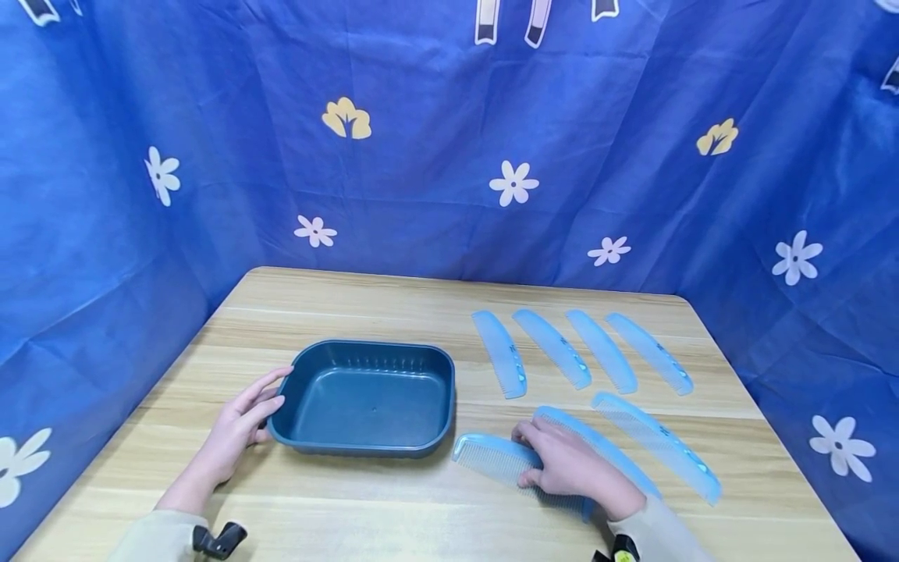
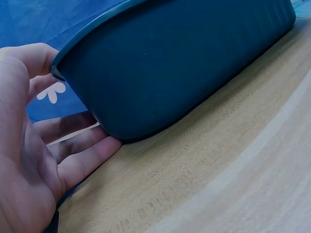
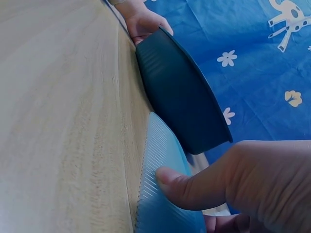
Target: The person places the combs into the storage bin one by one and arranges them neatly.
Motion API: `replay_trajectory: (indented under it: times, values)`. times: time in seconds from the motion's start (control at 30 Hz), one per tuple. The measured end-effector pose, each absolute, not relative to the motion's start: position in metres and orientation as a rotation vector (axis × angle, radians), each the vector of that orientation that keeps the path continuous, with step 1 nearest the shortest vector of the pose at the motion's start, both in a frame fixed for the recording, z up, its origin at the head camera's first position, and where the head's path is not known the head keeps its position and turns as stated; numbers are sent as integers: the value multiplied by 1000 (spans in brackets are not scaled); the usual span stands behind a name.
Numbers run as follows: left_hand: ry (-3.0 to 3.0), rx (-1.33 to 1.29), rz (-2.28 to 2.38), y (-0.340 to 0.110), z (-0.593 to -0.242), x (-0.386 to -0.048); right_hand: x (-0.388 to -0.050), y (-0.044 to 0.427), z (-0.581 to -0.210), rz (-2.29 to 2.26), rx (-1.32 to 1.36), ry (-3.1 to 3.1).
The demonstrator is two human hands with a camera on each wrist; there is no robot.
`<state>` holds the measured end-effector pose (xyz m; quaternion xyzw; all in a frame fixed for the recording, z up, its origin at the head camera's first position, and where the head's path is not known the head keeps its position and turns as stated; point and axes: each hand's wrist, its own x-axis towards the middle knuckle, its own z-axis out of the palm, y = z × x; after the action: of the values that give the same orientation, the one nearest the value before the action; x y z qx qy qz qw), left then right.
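My left hand (image 1: 239,425) grips the left end of a dark teal plastic basin (image 1: 361,451). In the left wrist view its thumb (image 2: 41,58) bends over the rim while other fingertips touch the outer wall low down. My right hand (image 1: 562,460) pinches a translucent blue comb (image 1: 492,460) near its middle, just right of the basin. The right wrist view shows the thumb pressed on the comb's (image 3: 163,150) toothed face; the fingers behind it are mostly hidden. Another blue comb (image 1: 597,441) lies partly behind the right hand, and a further comb (image 1: 660,445) lies to its right.
Several more blue combs (image 1: 555,347) lie slanted in a row at the back right of the wooden table (image 1: 393,300). A blue patterned cloth (image 1: 421,211) stands behind the table and along both sides.
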<state>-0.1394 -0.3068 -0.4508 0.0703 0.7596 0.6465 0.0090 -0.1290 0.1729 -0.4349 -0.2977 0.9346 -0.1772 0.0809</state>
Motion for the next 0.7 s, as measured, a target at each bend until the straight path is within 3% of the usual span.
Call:
replay_trajectory:
  times: [0.7]
  values:
    - [2412, 201, 1979, -307, -452, -138, -146, 190, -438, -976, -841, 2482]
